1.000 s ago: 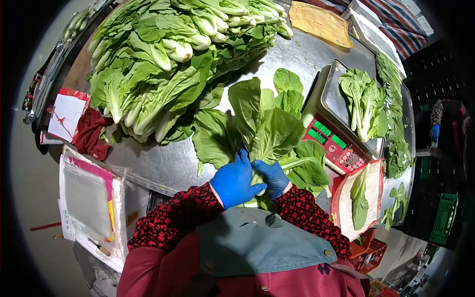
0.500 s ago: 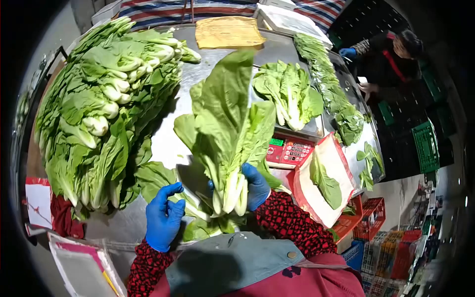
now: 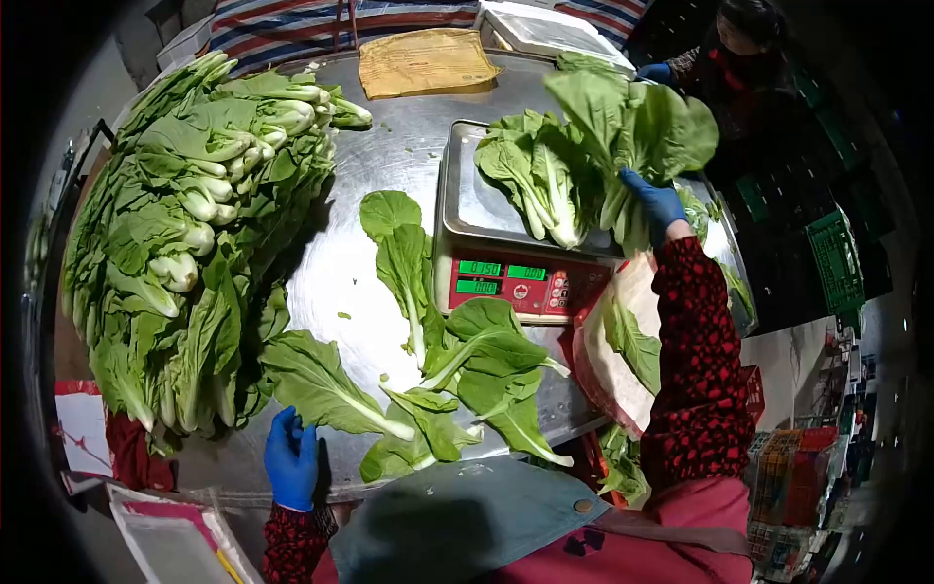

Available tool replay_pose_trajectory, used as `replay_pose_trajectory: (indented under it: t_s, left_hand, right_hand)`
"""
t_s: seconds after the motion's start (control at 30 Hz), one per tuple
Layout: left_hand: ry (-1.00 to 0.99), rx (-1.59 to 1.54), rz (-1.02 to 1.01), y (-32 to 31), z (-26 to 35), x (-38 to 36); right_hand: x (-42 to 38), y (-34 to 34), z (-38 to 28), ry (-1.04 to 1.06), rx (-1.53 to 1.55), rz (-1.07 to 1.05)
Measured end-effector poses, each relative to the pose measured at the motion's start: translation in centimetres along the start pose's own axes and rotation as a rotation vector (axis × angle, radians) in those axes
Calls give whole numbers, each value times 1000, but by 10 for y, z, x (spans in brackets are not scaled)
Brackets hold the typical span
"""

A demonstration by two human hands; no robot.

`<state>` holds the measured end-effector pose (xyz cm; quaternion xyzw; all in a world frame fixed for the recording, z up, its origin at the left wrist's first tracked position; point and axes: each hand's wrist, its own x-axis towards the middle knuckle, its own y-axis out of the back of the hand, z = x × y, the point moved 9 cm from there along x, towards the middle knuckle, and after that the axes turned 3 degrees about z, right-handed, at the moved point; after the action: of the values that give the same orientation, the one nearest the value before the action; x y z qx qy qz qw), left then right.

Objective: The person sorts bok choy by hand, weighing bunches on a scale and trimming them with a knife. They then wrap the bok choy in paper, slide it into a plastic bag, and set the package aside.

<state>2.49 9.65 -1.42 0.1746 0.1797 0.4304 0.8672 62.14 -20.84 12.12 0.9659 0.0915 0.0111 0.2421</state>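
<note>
My right hand (image 3: 654,202), in a blue glove, grips a head of bok choy (image 3: 632,136) by its pale stem end, leaves pointing up, at the right side of the scale's pan. Beside it, another bok choy bunch (image 3: 545,180) lies on the metal pan (image 3: 457,209) of the red scale (image 3: 530,292), whose green display is lit. Low at the table's near edge, my left hand (image 3: 292,459), also gloved in blue, is empty with its thumb apart from the fingers. Loose leaves (image 3: 336,384) lie on the table between the left hand and the scale.
A large pile of bok choy (image 3: 185,234) covers the table's left side. A yellow sack (image 3: 423,63) lies at the back. A red-edged white bag (image 3: 608,370) holds a leaf at the right. Another person (image 3: 739,73) stands beyond the table's far right, near a green crate (image 3: 835,263).
My right hand has carried the bok choy from in front of me up and right to the scale's pan. My left hand has dropped slightly toward the table edge.
</note>
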Motion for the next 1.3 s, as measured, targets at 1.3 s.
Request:
replay_pose_trajectory:
  t_s: [1.3]
  left_hand:
    - [-134, -314, 1, -92, 26, 44]
  right_hand:
    - [-311, -214, 12, 500, 16, -533]
